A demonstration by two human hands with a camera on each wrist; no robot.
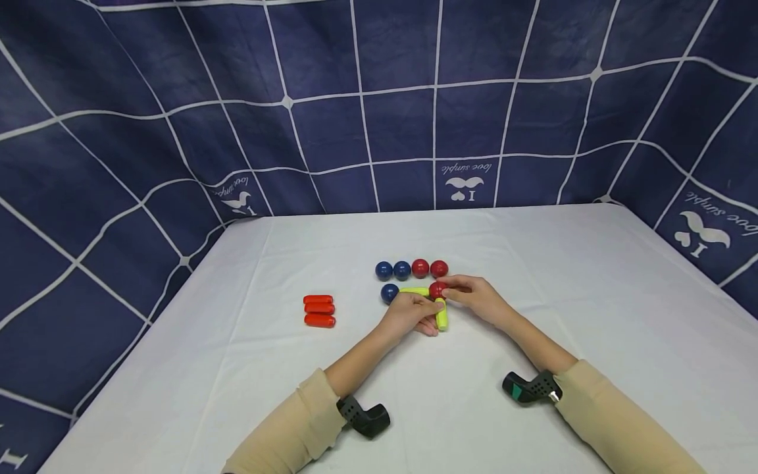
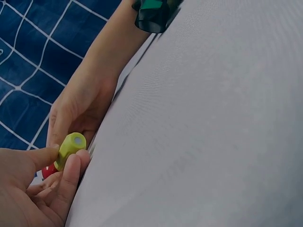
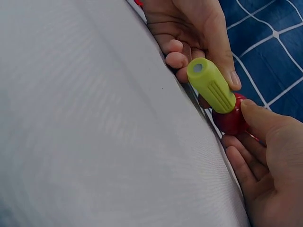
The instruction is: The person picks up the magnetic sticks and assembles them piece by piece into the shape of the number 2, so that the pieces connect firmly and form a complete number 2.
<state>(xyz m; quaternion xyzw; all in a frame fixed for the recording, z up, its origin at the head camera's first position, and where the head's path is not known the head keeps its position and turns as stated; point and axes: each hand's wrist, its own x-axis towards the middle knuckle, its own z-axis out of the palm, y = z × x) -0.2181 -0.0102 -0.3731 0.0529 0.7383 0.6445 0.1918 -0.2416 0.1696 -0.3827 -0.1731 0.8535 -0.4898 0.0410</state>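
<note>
The left hand (image 1: 408, 315) pinches a yellow-green rod (image 1: 441, 316) between thumb and fingers; in the right wrist view this rod (image 3: 213, 87) meets a red ball (image 3: 230, 119). The right hand (image 1: 478, 299) holds that red ball (image 1: 437, 290) with thumb and fingertips. A second yellow-green rod (image 1: 414, 291) runs from the red ball toward a blue ball (image 1: 389, 293) on the left. Part of the left hand hides the near side of this row. In the left wrist view the rod (image 2: 70, 150) shows its grey end.
Behind the hands two blue balls (image 1: 393, 270) and two red balls (image 1: 429, 268) stand in a row. Several red rods (image 1: 319, 308) lie stacked side by side at the left on the white cloth (image 1: 266, 395). A dark blue checked curtain (image 1: 397, 125) hangs behind.
</note>
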